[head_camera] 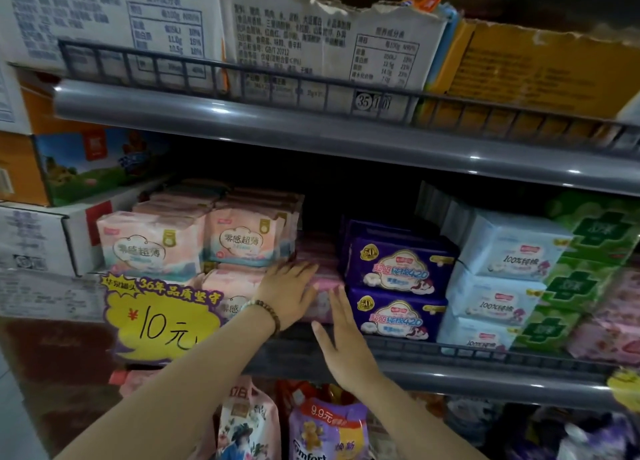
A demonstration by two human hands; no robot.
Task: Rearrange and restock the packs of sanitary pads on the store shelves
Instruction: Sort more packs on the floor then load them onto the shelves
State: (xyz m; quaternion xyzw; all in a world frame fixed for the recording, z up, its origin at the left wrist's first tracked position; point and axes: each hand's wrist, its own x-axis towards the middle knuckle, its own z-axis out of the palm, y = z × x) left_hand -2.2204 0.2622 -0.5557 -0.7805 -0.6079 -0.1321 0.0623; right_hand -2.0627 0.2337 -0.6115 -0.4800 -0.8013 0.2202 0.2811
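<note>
A pink pack of pads (322, 302) sits low in a gap on the middle shelf, between peach packs (242, 240) on the left and purple packs (398, 269) on the right. My left hand (289, 291), with a bead bracelet on its wrist, lies with straight fingers on the pink pack's left side and top. Fingers of my right hand (341, 335) are straight too, and their tips touch the pack's right front edge. More pink packs (317, 252) are stacked behind it in the dark gap.
Pale blue packs (509, 252), green packs (588, 238) and pink floral packs (613, 335) fill the shelf to the right. A yellow price sign (162, 324) hangs at the left. A wire rail (467, 354) runs along the shelf front. Cartons (311, 37) stand above, softener bags (329, 428) below.
</note>
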